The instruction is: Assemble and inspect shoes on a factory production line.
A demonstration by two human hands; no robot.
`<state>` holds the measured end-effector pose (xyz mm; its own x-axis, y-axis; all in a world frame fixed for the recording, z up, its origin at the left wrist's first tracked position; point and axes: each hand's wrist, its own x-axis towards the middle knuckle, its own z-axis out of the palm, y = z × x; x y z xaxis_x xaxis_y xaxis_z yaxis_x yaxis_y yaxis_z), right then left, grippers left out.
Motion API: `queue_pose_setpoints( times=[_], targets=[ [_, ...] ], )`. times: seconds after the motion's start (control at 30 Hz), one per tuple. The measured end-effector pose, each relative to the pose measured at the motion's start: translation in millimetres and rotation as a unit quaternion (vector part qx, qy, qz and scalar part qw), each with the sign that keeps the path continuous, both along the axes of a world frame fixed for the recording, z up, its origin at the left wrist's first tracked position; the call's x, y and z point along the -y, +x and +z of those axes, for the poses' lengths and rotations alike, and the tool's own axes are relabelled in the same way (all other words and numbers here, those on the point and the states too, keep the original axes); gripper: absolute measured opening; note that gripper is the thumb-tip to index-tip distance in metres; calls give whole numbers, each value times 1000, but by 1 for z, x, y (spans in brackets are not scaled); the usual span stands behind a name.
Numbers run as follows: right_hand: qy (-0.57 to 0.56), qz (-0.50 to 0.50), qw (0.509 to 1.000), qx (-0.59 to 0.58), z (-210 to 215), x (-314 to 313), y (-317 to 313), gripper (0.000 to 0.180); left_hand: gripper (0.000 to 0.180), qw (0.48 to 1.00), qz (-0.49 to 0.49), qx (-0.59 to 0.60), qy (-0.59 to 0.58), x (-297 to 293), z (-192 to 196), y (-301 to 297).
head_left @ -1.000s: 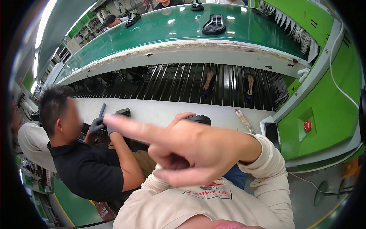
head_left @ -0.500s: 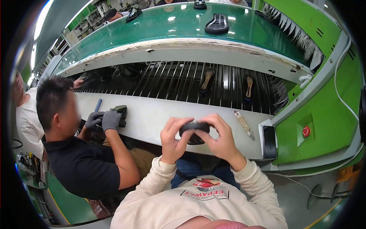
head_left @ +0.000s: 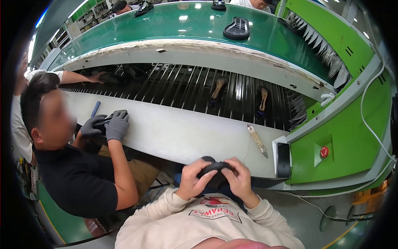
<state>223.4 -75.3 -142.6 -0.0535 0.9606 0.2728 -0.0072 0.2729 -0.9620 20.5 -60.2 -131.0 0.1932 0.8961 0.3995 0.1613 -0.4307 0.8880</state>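
A black, ridged-edged shoe sole (head_left: 215, 169) is between my two hands, close in front of my body and near the bench's front edge. My left hand (head_left: 191, 180) is closed round its left side, thumb pressed on the near face. On the opposite side my right hand (head_left: 239, 179) grips it the same way. The sole looks bent into a curve, and fingers cover both its ends. Beyond my right hand, a pale wrapped tool (head_left: 258, 141) with a pointed metal end lies on the white bench top (head_left: 182, 128).
At left, a co-worker's grey-gloved hands (head_left: 117, 124) hold a dark shoe part near a blue stick (head_left: 95, 108). Two dark shoe pieces with tan middles (head_left: 219, 88) rest on the rollers (head_left: 186, 85). Above, a black sole (head_left: 237, 28) sits on the green belt (head_left: 166, 31). Green machine housing (head_left: 344, 145) stands right.
My hands have come lower and nearer my body, and the sole has tilted. The co-worker's gloved hands have lowered to the bench. Another person's arm now reaches over the rollers at left.
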Motion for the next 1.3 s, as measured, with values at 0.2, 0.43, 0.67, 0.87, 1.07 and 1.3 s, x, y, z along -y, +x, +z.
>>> queue_pose_setpoints(
  times=[0.2,0.43,0.67,0.87,1.07,1.3],
  targets=[
    [241,-66,964,91,80,-45,-4,27,35,958,90,46,268,-45,74,15],
    [20,12,999,-47,81,-66,7,38,25,982,-38,185,11,-68,83,17],
    [24,-141,954,263,11,-200,61,60,26,969,57,218,-102,-171,-28,7],
    [-164,-285,760,561,-53,-290,130,111,52,946,255,-161,119,-203,-91,-28],
    [-233,-285,665,650,-92,-306,153,111,50,952,191,-212,114,-198,-87,-15],
    [-187,-258,795,516,-76,-329,214,90,50,961,166,-204,86,-202,-83,-8]
  ],
)
